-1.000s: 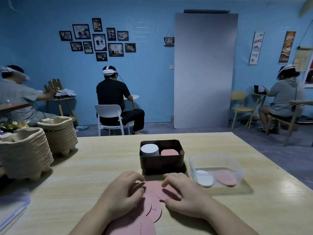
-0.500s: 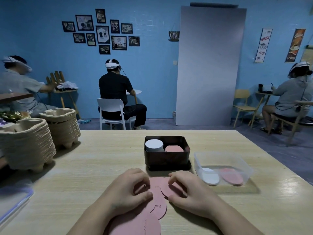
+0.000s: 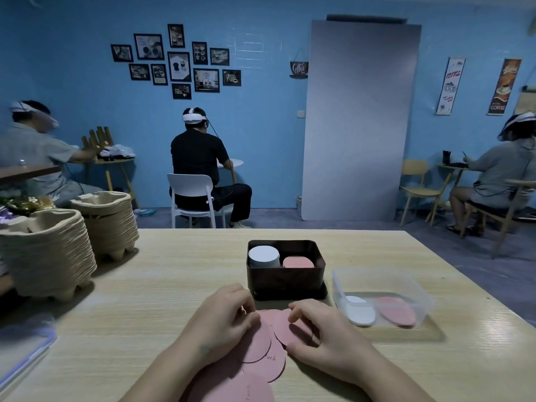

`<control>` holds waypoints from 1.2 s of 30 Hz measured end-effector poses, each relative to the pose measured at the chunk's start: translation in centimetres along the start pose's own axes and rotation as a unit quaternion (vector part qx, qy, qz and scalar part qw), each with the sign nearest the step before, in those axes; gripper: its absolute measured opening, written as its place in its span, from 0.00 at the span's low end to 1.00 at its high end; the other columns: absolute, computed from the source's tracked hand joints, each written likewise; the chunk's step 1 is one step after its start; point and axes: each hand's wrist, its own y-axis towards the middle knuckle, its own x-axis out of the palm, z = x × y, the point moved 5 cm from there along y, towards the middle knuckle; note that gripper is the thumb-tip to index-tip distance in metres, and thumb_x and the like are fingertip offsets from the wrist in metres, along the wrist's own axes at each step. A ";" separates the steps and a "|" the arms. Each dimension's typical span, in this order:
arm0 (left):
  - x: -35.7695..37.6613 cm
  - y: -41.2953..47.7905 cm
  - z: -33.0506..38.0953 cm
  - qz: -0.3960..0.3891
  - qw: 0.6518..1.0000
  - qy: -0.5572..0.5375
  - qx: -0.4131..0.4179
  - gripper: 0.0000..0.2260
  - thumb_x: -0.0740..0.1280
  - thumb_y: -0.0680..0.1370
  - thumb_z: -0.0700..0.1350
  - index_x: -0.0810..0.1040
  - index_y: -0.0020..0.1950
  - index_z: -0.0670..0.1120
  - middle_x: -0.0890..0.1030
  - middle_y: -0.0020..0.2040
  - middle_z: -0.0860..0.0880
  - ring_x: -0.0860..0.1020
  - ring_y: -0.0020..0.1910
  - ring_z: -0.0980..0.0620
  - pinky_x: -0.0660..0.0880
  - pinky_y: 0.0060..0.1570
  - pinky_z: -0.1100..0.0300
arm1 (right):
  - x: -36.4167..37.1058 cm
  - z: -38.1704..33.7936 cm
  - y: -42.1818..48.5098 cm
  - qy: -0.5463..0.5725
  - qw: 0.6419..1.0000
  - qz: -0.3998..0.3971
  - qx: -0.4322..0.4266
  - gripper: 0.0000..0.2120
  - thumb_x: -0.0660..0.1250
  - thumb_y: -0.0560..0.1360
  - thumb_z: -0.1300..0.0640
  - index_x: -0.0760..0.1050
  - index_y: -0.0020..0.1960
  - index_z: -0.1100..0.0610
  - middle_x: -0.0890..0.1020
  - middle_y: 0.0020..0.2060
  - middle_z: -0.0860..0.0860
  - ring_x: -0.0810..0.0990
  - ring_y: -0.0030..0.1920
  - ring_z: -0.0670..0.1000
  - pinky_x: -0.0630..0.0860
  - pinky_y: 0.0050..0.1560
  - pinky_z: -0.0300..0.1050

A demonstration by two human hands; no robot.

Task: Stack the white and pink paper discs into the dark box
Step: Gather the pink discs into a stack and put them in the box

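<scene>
Several pink paper discs [image 3: 265, 348] lie overlapping on the wooden table [image 3: 150, 309] near its front edge. My left hand [image 3: 223, 320] rests on the left discs with curled fingers. My right hand [image 3: 322, 329] pinches one pink disc [image 3: 285, 329] between thumb and fingers. Just behind the hands stands the dark box [image 3: 285, 278]. Inside it a white disc stack [image 3: 263, 255] sits on the left and a lower pink disc stack [image 3: 298, 262] on the right.
A clear plastic tub [image 3: 406, 288] to the right of the box holds white and pink discs. Two piles of moulded pulp trays [image 3: 49, 250] stand at the table's left. A clear lidded container [image 3: 20, 352] lies at the front left. People sit at tables behind.
The view has tilted up slightly. Both hands have stayed on the pink discs, with the fingers shifting a little as they work the discs apart.
</scene>
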 end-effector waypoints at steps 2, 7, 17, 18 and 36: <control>0.0 0.6 0.1 0.011 1.000 -0.011 -0.019 0.10 0.71 0.77 0.50 0.73 0.40 0.56 0.76 0.42 0.59 0.74 0.46 0.59 0.74 0.48 0.60 | -0.1 0.0 0.0 0.011 1.000 0.004 -0.002 0.16 0.72 0.69 0.41 0.73 0.53 0.43 0.78 0.58 0.35 0.75 0.65 0.38 0.75 0.62 0.43; 1.0 1.2 0.2 0.021 0.999 -0.008 -0.042 0.09 0.70 0.77 0.55 0.74 0.40 0.55 0.76 0.42 0.60 0.74 0.45 0.62 0.74 0.47 0.60 | -0.1 0.2 -0.1 0.017 1.000 0.013 0.001 0.14 0.71 0.70 0.42 0.74 0.54 0.43 0.77 0.64 0.37 0.68 0.70 0.33 0.72 0.67 0.41; -0.1 -1.2 0.9 -0.102 0.994 0.021 0.028 0.22 0.71 0.68 0.65 0.75 0.59 0.61 0.73 0.54 0.69 0.69 0.59 0.66 0.68 0.61 0.61 | 0.2 0.6 0.0 -0.008 1.000 -0.010 0.013 0.14 0.69 0.70 0.40 0.72 0.52 0.43 0.77 0.64 0.37 0.67 0.72 0.33 0.73 0.66 0.43; -0.2 -1.3 0.9 -0.109 0.994 0.018 0.026 0.24 0.72 0.67 0.64 0.74 0.61 0.61 0.72 0.55 0.70 0.69 0.60 0.66 0.68 0.62 0.62 | 0.2 0.6 -0.1 -0.008 1.000 -0.012 0.012 0.14 0.69 0.71 0.40 0.72 0.52 0.43 0.77 0.64 0.37 0.67 0.72 0.33 0.72 0.66 0.43; 0.0 -1.1 3.2 -0.013 0.998 0.020 0.065 0.23 0.73 0.69 0.62 0.77 0.60 0.55 0.79 0.53 0.61 0.76 0.53 0.59 0.75 0.54 0.57 | -0.4 0.1 -0.3 0.093 0.995 0.025 -0.006 0.22 0.78 0.67 0.36 0.75 0.56 0.38 0.80 0.55 0.37 0.80 0.60 0.46 0.83 0.52 0.47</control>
